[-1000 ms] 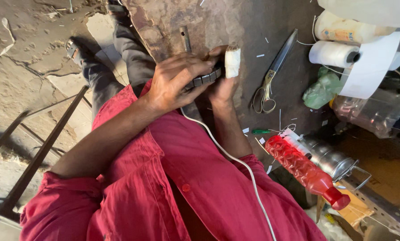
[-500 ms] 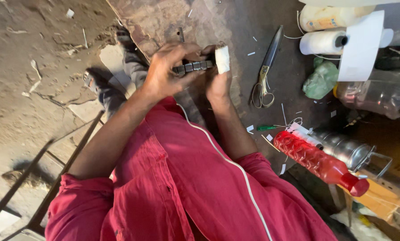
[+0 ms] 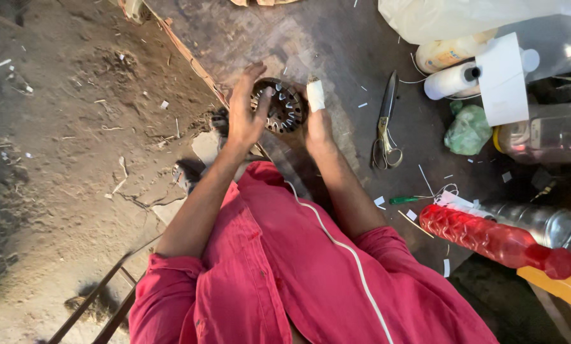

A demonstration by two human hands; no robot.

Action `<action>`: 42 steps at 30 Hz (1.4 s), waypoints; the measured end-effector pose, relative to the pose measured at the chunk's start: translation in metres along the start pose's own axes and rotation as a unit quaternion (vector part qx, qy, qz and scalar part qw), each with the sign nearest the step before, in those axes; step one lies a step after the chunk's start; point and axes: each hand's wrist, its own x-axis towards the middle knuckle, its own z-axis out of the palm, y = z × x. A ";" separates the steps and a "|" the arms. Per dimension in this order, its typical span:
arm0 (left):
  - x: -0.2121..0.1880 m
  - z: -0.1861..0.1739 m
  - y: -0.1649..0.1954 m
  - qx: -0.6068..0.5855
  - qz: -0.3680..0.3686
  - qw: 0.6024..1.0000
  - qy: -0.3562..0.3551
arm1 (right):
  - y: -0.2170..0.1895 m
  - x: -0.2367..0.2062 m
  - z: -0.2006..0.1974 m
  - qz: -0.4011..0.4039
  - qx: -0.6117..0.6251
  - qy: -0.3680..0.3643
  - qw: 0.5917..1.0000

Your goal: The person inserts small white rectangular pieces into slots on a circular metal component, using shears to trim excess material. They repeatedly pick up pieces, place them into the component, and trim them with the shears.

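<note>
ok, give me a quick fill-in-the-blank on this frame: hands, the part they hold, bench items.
Both hands hold a round slotted metal ring shaped like a ____.
The right hand has one finger wrapped in ____ tape.
The metal scissors lie to the ____ of the right hand in the picture.
The plastic bottle lying on its side is ____ in colour.

Missing words: disc; white; right; red

Slotted metal ring (image 3: 284,106) between left hand (image 3: 246,114) and right hand (image 3: 317,118) (one finger bandaged), scissors (image 3: 385,124) nearby.
</note>
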 end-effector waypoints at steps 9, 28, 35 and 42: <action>-0.010 0.008 0.019 0.075 0.012 0.996 0.050 | -0.001 0.005 0.005 0.012 0.014 -0.022 1.000; 0.000 0.016 0.025 0.184 0.048 0.981 0.033 | 0.022 0.003 0.036 -0.163 -0.041 0.060 0.984; -0.008 0.031 0.017 0.259 0.112 0.959 0.009 | 0.016 -0.018 0.050 -0.333 -0.280 0.140 0.890; -0.007 0.032 0.005 0.256 0.135 0.957 -0.020 | 0.003 -0.028 0.065 -0.314 -0.327 0.206 0.867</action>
